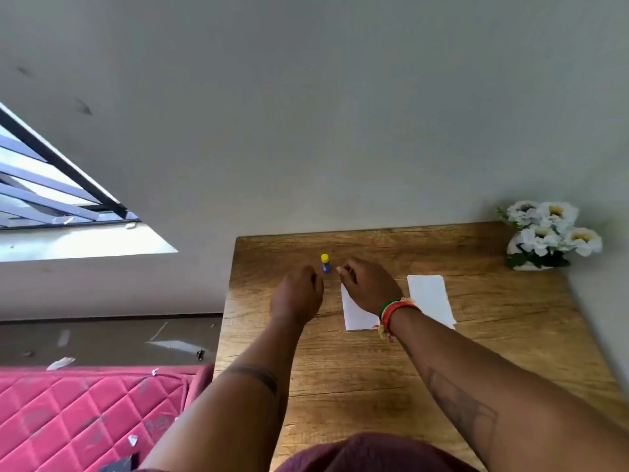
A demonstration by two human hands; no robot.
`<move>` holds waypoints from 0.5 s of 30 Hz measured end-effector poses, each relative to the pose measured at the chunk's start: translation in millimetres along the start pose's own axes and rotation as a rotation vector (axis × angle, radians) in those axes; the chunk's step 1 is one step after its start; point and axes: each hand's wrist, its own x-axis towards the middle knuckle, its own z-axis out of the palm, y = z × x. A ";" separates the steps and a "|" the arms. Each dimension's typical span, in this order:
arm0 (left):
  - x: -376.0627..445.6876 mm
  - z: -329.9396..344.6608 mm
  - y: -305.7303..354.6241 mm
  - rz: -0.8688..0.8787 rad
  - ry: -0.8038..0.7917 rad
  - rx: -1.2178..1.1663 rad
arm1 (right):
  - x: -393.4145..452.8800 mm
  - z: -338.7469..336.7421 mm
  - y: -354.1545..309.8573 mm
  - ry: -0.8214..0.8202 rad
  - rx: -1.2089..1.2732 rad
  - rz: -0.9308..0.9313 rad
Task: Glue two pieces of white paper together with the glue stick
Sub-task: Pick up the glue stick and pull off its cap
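- The glue stick [325, 263], blue with a yellow cap, is seen upright on the wooden table [374, 369], between both hands.
- The left hand [296, 294] is loosely curled, nothing held; the right hand [369, 287] likewise, above one white paper [355, 313], partly covering it.
- A second paper [430, 298] lies just right.
- White flowers [548, 233] are set at the far corner.
- No label can be read.

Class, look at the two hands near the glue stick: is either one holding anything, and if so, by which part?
Nothing is held. The left hand and right hand flank the upright glue stick without touching it.
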 end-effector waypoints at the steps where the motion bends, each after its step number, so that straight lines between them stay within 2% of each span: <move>1: 1.7 -1.2 -2.5 -0.016 0.000 -0.002 | 2.5 2.9 -1.3 0.001 0.010 -0.002; 7: 15.4 5.5 -9.2 -0.063 0.004 -0.047 | 17.9 11.7 -2.3 -0.021 0.006 0.051; 15: 35.6 16.4 -6.7 0.042 0.005 -0.155 | 33.7 25.7 4.0 -0.044 0.038 0.038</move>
